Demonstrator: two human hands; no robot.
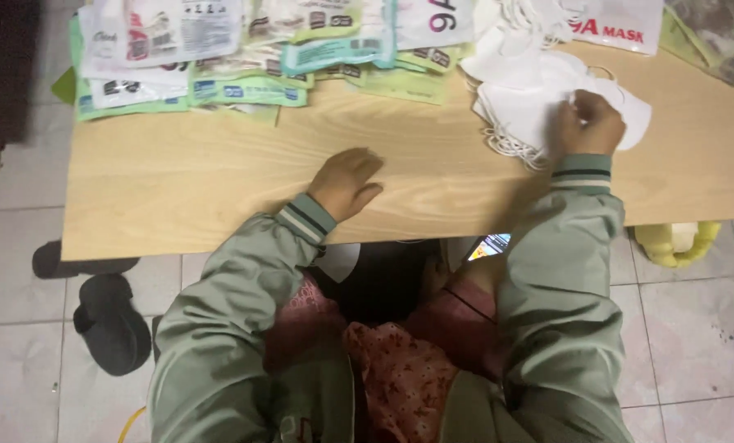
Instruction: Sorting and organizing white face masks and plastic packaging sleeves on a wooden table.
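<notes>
My right hand [587,123] pinches the top white face mask [539,86] of a loose pile at the right of the low wooden table [219,180]. Elastic ear loops spill out of the pile toward me. My left hand [346,182] lies flat on the bare wood near the table's front edge, fingers together, holding nothing. Both arms wear green sleeves with striped cuffs.
Several flat printed packets [244,49] lie stacked along the table's far edge. A lit phone [490,244] rests on my lap under the table. Dark slippers [109,316] sit on the tiled floor at left, a yellow object [674,244] at right.
</notes>
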